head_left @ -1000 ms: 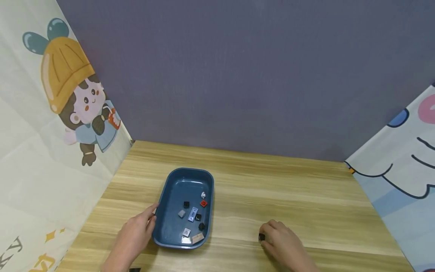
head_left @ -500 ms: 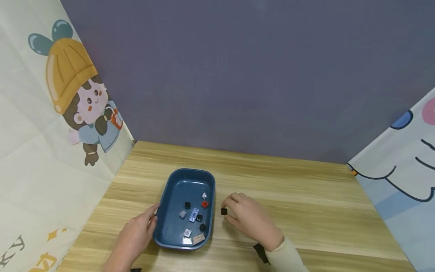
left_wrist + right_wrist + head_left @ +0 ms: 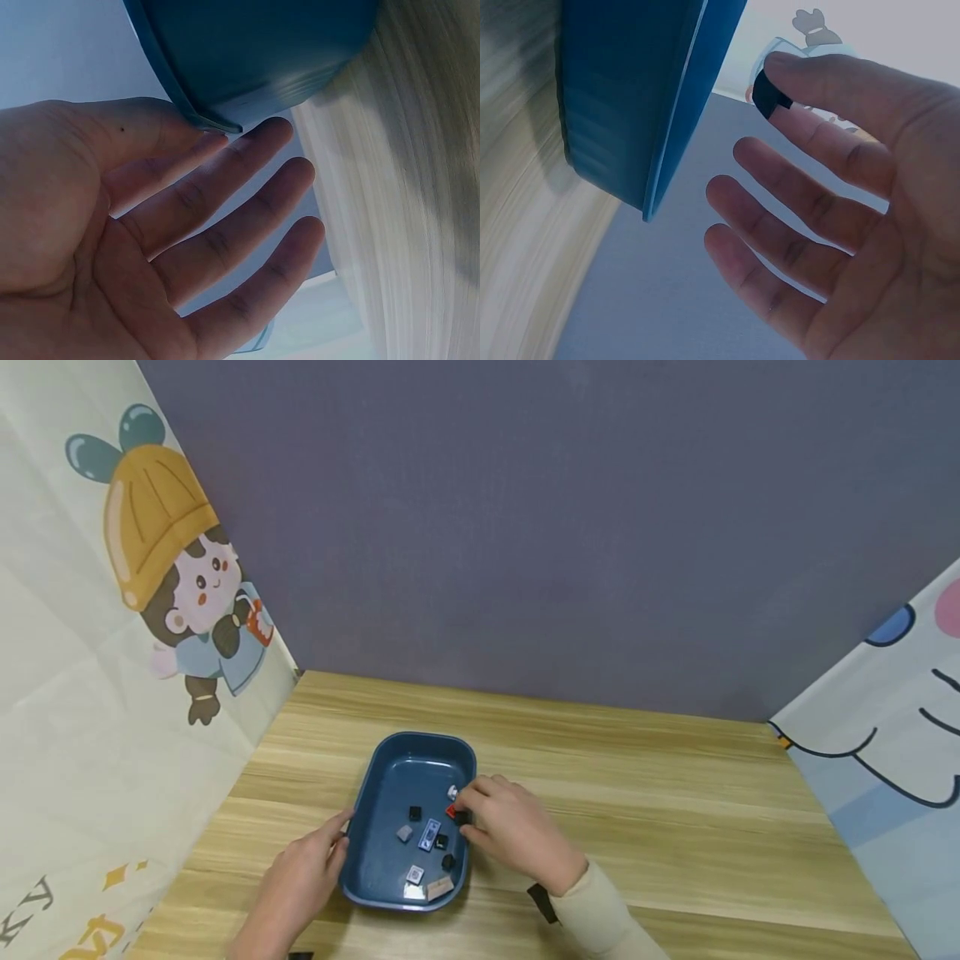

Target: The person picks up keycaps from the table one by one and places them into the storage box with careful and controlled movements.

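Note:
A blue tray [image 3: 405, 903] sits left of centre on the wooden table. My left hand [image 3: 296, 878] rests at its left rim, thumb and forefinger touching the edge while the other fingers stay extended beside it, as the left wrist view shows. My right hand [image 3: 517, 831] reaches over the tray's right rim. Between thumb and forefinger it pinches a small black keycap [image 3: 769, 96], mostly hidden by the fingers in the head view. Below lie a red keycap [image 3: 451, 811], a white piece [image 3: 452, 792], a long blue keycap [image 3: 429, 835] and a beige piece [image 3: 439, 887].
Other small pieces in the tray include a black keycap [image 3: 415, 813], a grey one [image 3: 404, 833] and a white one [image 3: 415, 874]. A grey panel [image 3: 525, 527] stands behind the table, with printed cloth [image 3: 75, 710] at the left. A dark strap [image 3: 542, 903] hangs near the right wrist.
My right hand has carried the black keycap leftward from the table's right part to over the tray's right side. The left hand has stayed at the tray's rim.

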Available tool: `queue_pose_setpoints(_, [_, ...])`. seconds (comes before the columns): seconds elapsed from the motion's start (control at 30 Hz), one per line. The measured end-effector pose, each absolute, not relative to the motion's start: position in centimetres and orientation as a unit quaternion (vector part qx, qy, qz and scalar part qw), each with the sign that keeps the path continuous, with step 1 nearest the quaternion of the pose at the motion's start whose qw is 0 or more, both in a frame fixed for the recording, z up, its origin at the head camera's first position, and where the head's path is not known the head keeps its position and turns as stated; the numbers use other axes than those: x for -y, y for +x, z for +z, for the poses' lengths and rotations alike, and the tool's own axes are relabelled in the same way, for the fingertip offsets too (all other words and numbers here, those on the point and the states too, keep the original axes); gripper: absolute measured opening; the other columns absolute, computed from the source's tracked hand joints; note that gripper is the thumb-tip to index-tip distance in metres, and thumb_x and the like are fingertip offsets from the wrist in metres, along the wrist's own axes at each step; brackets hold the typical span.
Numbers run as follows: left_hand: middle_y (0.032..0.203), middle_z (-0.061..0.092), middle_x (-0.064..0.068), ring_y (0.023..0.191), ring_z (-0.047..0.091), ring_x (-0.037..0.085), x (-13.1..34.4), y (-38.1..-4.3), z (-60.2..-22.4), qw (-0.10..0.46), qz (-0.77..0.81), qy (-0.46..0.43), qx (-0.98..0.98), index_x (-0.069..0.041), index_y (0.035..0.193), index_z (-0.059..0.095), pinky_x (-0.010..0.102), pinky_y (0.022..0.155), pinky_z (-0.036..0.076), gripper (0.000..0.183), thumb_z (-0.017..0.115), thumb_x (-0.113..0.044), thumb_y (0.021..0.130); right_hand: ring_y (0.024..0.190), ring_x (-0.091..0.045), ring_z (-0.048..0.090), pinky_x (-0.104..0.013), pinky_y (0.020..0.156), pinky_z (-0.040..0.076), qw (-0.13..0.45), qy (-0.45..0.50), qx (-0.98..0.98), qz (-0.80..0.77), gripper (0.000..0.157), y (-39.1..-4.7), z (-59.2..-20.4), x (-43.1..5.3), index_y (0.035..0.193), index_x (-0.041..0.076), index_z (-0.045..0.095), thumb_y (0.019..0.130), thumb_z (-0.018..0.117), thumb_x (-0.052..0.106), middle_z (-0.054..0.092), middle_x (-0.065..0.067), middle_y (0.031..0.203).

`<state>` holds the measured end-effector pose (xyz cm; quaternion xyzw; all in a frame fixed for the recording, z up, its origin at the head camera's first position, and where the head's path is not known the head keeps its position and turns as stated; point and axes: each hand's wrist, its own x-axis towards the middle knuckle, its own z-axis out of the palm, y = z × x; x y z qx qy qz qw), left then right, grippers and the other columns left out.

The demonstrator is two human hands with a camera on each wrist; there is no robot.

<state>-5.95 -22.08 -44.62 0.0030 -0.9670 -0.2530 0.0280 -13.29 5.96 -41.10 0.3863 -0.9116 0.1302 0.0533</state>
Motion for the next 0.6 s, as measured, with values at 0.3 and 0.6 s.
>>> queue_pose_setpoints(0.3, [0.101, 0.073, 0.013, 0.082, 0.070, 0.027, 21.98, -6.14, -44.58, 0.032, -0.254, -0.001, 0.967, -0.001, 0.132, 0.062, 0.049, 0.069, 0.056, 0.038, 0.065, -0.005, 0.095, 0.094, -0.014, 0.061, -0.030, 0.079, 0.054, 0.053, 0.385, 0.913, 0.121, 0.027, -13.39, -41.50, -5.75, 0.111, 0.019, 0.072, 0.087, 0.080, 0.029, 0.066, 0.001, 0.113])
queue_pose_setpoints(0.6, [0.111, 0.068, 0.022, 0.096, 0.068, 0.042, 21.90, -6.00, -44.47, 0.100, -0.215, -0.032, 0.971, 0.000, 0.129, 0.063, 0.057, 0.076, 0.055, 0.038, 0.068, -0.005, 0.092, 0.097, -0.016, 0.061, -0.034, 0.083, 0.054, 0.062, 0.373, 0.916, 0.136, 0.028, -13.18, -41.27, -6.55, 0.109, 0.016, 0.072, 0.086, 0.081, 0.028, 0.065, 0.003, 0.109])
